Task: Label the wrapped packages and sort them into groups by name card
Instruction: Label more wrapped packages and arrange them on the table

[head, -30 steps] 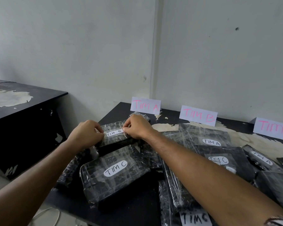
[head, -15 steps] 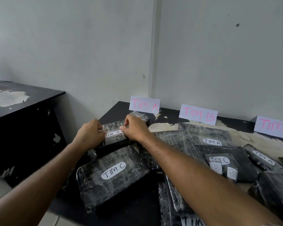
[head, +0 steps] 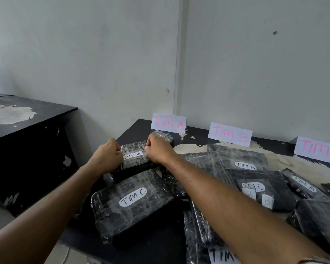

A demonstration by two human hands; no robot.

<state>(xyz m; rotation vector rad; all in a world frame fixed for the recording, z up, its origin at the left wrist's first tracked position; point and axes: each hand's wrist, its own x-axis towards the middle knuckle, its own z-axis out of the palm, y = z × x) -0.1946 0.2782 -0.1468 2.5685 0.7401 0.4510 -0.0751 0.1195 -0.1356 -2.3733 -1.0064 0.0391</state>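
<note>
A black package in clear wrap (head: pixel 134 162) lies at the table's far left, with a white "TIM B" label (head: pixel 132 155) on top. My left hand (head: pixel 107 156) presses on the label's left end and my right hand (head: pixel 159 150) on its right end, fingers curled. In front of it lies a wrapped package marked "TIM C" (head: pixel 130 204). Name cards stand along the wall: "TIM A" (head: pixel 168 123), "TIM B" (head: pixel 230 134) and "TIM C" (head: pixel 318 150), the last cut off by the frame edge.
Several more wrapped packages crowd the table's middle and right, labelled "TIM A" (head: pixel 245 165), "TIM C" (head: pixel 254 186) and "TIM A" (head: pixel 304 184). Two small loose "B" slips (head: pixel 266 201) lie on one. A second black table (head: pixel 27 119) stands to the left across a gap.
Both hands stay on the ends of the "TIM B" label. The view has tilted a little, and the hands have shifted slightly along the label.
</note>
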